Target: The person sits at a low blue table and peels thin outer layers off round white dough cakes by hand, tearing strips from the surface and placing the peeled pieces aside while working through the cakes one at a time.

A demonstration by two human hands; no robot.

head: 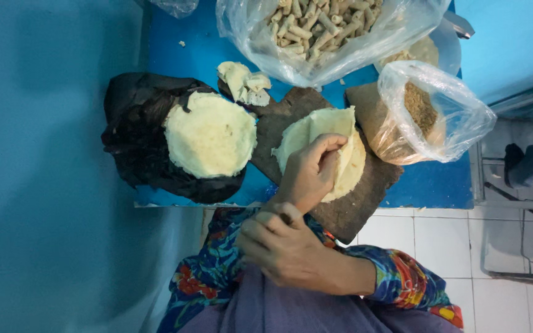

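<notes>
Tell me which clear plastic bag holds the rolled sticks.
The large clear bag at the top centre holds the pale rolled sticks. The smaller clear bag to its right holds brown crumbly filling instead.

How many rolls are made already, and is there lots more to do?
Lots look done: the big clear bag is full of small finished rolls, too many to count. In hand now: one hand folds a round wrapper on the dark board; the other hand rests near the lap. Left: a stack of wrappers on black plastic and a bag of brown filling.
</notes>
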